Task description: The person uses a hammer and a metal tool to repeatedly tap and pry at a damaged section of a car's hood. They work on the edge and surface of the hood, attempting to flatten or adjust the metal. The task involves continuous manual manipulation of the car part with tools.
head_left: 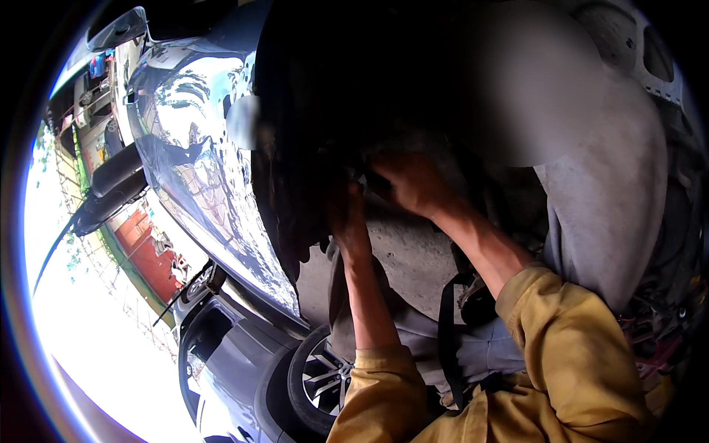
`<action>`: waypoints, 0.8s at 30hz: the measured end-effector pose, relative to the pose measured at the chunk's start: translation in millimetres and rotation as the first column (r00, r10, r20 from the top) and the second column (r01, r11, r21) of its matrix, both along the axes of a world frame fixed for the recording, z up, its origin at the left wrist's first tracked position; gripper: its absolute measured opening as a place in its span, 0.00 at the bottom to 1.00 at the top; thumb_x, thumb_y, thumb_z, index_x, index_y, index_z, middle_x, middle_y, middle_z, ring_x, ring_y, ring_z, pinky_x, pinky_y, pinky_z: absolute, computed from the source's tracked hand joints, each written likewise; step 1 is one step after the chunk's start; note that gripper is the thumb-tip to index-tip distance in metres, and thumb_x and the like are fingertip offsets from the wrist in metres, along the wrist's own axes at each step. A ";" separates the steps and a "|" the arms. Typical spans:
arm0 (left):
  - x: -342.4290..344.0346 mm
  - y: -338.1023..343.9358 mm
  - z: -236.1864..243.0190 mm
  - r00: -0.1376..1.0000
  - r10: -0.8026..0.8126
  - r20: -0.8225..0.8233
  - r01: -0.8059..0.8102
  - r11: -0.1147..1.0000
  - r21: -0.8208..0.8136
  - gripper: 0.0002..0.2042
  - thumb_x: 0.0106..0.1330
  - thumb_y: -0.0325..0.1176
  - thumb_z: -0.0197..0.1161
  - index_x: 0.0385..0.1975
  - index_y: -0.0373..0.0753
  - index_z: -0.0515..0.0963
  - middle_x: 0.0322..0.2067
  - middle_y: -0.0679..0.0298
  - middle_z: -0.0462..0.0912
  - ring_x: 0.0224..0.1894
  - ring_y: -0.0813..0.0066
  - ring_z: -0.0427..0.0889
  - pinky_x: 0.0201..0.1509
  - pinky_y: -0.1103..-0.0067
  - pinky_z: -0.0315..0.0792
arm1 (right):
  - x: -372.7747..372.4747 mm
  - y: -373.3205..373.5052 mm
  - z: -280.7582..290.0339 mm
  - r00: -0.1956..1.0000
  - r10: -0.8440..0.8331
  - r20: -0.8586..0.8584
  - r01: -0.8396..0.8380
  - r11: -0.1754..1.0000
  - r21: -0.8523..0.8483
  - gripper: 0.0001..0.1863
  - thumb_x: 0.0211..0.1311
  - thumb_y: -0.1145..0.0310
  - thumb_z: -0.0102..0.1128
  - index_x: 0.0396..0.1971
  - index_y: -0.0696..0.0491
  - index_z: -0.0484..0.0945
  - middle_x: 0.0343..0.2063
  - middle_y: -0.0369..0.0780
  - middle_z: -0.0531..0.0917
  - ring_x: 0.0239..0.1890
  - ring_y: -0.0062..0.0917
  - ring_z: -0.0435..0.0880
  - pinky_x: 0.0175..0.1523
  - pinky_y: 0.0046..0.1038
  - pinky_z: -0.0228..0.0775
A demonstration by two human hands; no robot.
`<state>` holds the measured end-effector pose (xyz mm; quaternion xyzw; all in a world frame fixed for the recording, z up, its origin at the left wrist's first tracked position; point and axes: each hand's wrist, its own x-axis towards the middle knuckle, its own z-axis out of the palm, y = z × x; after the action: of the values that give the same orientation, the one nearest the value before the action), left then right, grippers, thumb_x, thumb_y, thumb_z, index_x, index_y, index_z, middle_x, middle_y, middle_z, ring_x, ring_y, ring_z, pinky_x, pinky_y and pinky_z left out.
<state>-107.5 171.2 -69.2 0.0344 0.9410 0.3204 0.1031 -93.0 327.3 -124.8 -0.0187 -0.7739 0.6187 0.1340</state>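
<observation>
Right of the glossy car panel (199, 140), the left hand (350, 209) is lying nearer to it than the right hand (415, 181) (their grips I cannot tell).

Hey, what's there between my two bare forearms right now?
In the head view, grey floor shows between your left forearm and right forearm, with a black strap lower down.

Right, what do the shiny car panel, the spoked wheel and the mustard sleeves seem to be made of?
Car panel: probably painted metal, perhaps plastic; glossy, with mirrored reflections.
Wheel: likely metal, by its shiny spokes; tyre looks like dull black rubber.
Sleeves: matt fabric, by their soft creases; fibre unclear.
</observation>
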 end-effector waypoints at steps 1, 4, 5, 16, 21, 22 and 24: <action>-2.9 -13.9 3.4 0.970 -0.226 -0.085 0.204 0.956 -0.210 0.19 0.69 0.39 0.51 0.52 0.30 0.71 0.45 0.57 0.78 0.45 0.68 0.76 0.47 0.75 0.70 | -3.9 2.6 7.2 0.997 0.021 -0.077 -0.016 0.998 0.067 0.12 0.47 0.66 0.63 0.32 0.53 0.74 0.28 0.43 0.79 0.31 0.37 0.81 0.34 0.34 0.74; -2.9 -6.0 15.3 0.961 -0.251 -0.119 0.218 0.947 -0.236 0.19 0.70 0.39 0.51 0.52 0.29 0.71 0.46 0.56 0.77 0.46 0.69 0.76 0.47 0.76 0.69 | -6.3 4.7 26.5 0.986 0.163 0.019 -0.164 0.985 0.060 0.13 0.45 0.66 0.64 0.32 0.51 0.74 0.28 0.41 0.80 0.30 0.36 0.81 0.33 0.34 0.75; -2.3 8.0 24.8 0.983 -0.151 -0.103 0.136 0.980 -0.142 0.19 0.70 0.38 0.51 0.52 0.28 0.70 0.47 0.55 0.76 0.47 0.69 0.75 0.50 0.77 0.68 | -7.8 4.5 32.3 0.988 0.154 0.003 -0.154 0.986 0.060 0.13 0.46 0.66 0.63 0.33 0.51 0.74 0.28 0.41 0.80 0.30 0.36 0.81 0.32 0.34 0.75; -29.4 33.5 43.8 0.908 0.165 0.385 -0.413 0.499 0.762 0.20 0.70 0.35 0.49 0.57 0.29 0.64 0.55 0.53 0.70 0.58 0.64 0.68 0.63 0.73 0.59 | -36.4 8.3 50.1 0.981 0.189 -0.046 -0.179 0.971 0.157 0.11 0.59 0.65 0.47 0.40 0.47 0.75 0.27 0.44 0.80 0.26 0.39 0.82 0.28 0.37 0.74; -44.6 42.3 40.1 0.964 0.170 0.202 -0.264 0.585 0.767 0.20 0.72 0.40 0.45 0.55 0.30 0.67 0.52 0.54 0.72 0.54 0.66 0.71 0.59 0.74 0.63 | -39.6 -1.9 45.5 0.987 0.138 -0.087 -0.126 0.983 0.131 0.15 0.56 0.65 0.50 0.44 0.50 0.73 0.32 0.45 0.79 0.33 0.40 0.80 0.35 0.37 0.74; -43.7 43.6 39.6 0.976 0.154 0.155 -0.217 0.601 0.769 0.20 0.72 0.40 0.44 0.54 0.31 0.67 0.51 0.55 0.73 0.52 0.66 0.72 0.58 0.74 0.65 | -41.6 -3.8 43.0 0.990 0.111 -0.090 -0.100 0.989 0.111 0.16 0.56 0.65 0.51 0.45 0.51 0.72 0.34 0.46 0.78 0.37 0.40 0.79 0.38 0.37 0.74; -40.3 58.4 48.4 0.967 0.193 0.163 -0.251 0.645 0.722 0.20 0.72 0.41 0.43 0.53 0.31 0.69 0.48 0.55 0.75 0.50 0.68 0.74 0.55 0.76 0.67 | -44.1 -6.0 28.5 0.994 0.110 0.007 -0.109 0.981 0.159 0.20 0.55 0.65 0.51 0.48 0.55 0.69 0.41 0.49 0.75 0.46 0.42 0.74 0.47 0.40 0.70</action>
<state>-147.8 229.6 -20.8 -0.0538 0.7240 0.6837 0.0736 -137.0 321.4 -96.2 0.0351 -0.8205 0.5615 0.1016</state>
